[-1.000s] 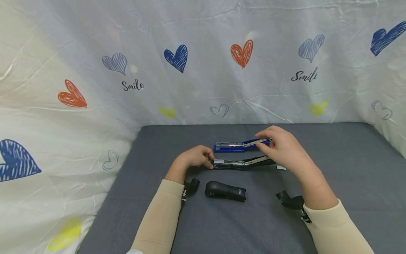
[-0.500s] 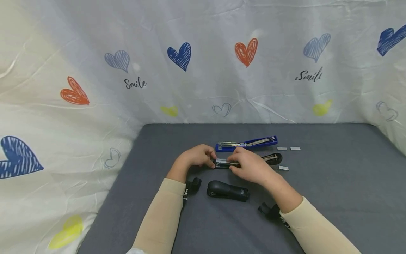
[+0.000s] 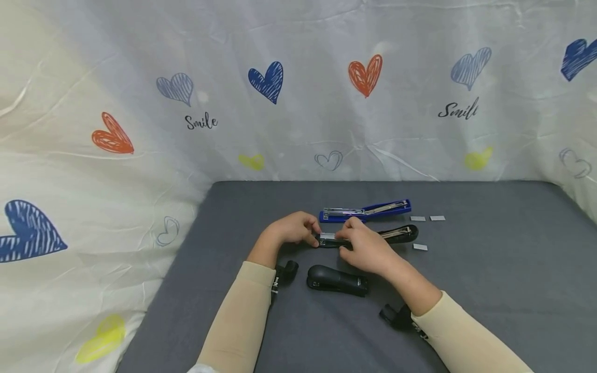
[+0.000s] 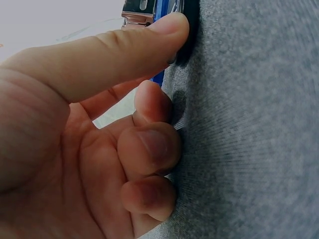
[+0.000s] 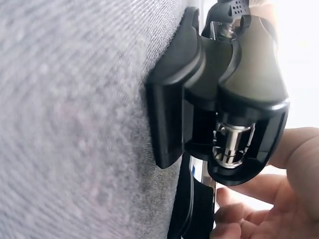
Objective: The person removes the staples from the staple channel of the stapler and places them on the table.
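Observation:
In the head view an opened black stapler (image 3: 396,234) lies on the table, its metal tray uncovered. My left hand (image 3: 294,229) pinches its left end; the left wrist view shows the thumb (image 4: 169,25) on the dark end. The fingertips of my right hand (image 3: 368,246) straddle the middle of the stapler, hiding part of its tray. Between the two hands shows a pale strip (image 3: 327,236), apparently staples in the tray. Behind lies an opened blue stapler (image 3: 342,215). Nearer me rests a closed black stapler (image 3: 337,281), seen large in the right wrist view.
Two small pale staple strips (image 3: 437,218) lie right of the blue stapler, and another strip (image 3: 420,247) near the black one's right end. Grey cloth (image 3: 513,290) covers the table. A white curtain with printed hearts (image 3: 266,83) hangs behind it.
My right hand has moved left and nearer me, from the right ends of the opened staplers to the black one's middle. The left hand has kept its grip at the left end.

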The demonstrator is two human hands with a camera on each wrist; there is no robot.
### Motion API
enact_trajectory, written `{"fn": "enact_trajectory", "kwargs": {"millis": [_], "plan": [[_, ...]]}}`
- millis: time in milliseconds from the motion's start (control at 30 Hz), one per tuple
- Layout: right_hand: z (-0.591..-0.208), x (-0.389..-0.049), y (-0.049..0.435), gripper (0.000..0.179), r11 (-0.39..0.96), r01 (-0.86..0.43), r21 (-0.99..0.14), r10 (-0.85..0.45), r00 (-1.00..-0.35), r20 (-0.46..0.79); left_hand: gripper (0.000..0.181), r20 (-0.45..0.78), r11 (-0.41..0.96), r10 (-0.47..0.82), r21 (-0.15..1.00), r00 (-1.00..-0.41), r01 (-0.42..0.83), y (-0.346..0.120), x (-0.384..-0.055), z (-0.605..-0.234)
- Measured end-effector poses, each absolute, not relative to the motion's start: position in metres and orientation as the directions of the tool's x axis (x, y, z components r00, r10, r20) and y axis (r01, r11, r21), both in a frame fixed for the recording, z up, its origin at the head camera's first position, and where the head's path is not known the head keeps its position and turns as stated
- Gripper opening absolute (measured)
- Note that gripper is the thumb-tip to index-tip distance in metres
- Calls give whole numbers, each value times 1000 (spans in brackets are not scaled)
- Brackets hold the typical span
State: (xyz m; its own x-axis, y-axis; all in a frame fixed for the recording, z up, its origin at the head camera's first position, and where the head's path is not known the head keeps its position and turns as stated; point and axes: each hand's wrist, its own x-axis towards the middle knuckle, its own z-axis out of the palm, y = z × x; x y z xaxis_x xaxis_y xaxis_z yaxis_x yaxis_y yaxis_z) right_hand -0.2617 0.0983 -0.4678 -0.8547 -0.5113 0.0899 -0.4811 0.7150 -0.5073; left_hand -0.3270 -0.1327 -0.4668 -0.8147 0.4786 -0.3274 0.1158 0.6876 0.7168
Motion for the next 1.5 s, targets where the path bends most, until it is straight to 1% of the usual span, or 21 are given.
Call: {"fn": "enact_trajectory", "kwargs": {"millis": [133, 400, 567, 700, 867, 1033, 1267, 1500], "plan": [[-467, -264, 99, 31, 661, -482, -575, -514, -849, 121, 19, -327, 683, 476, 722, -817, 108, -133, -327, -468], [-467, -266, 98, 32, 582, -497, -644, -535, -830, 156, 20, -321, 686, 472, 719, -821, 113, -133, -327, -469], [-468, -267, 96, 41, 542, -478, -691, -555, -821, 132, 21, -323, 684, 471, 722, -821, 108, -133, -327, -468], [-469, -268, 97, 45, 534, -483, -694, -562, -816, 135, 21, -322, 686, 471, 720, -821, 110, -133, -327, -469], [-471, -269, 98, 41, 522, -500, -691, -568, -808, 155, 19, -323, 689, 466, 717, -823, 109, -133, -327, -469], [-471, -270, 98, 35, 527, -459, -715, -511, -844, 165, 18, -320, 688, 468, 717, -824, 113, -134, -327, -469], [-467, -269, 97, 25, 529, -335, -780, -354, -922, 156, 18, -315, 683, 477, 721, -821, 120, -134, -328, -470], [-461, -271, 102, 17, 537, -306, -786, -279, -944, 177, 19, -312, 682, 474, 721, -823, 119, -134, -328, -470]]}}
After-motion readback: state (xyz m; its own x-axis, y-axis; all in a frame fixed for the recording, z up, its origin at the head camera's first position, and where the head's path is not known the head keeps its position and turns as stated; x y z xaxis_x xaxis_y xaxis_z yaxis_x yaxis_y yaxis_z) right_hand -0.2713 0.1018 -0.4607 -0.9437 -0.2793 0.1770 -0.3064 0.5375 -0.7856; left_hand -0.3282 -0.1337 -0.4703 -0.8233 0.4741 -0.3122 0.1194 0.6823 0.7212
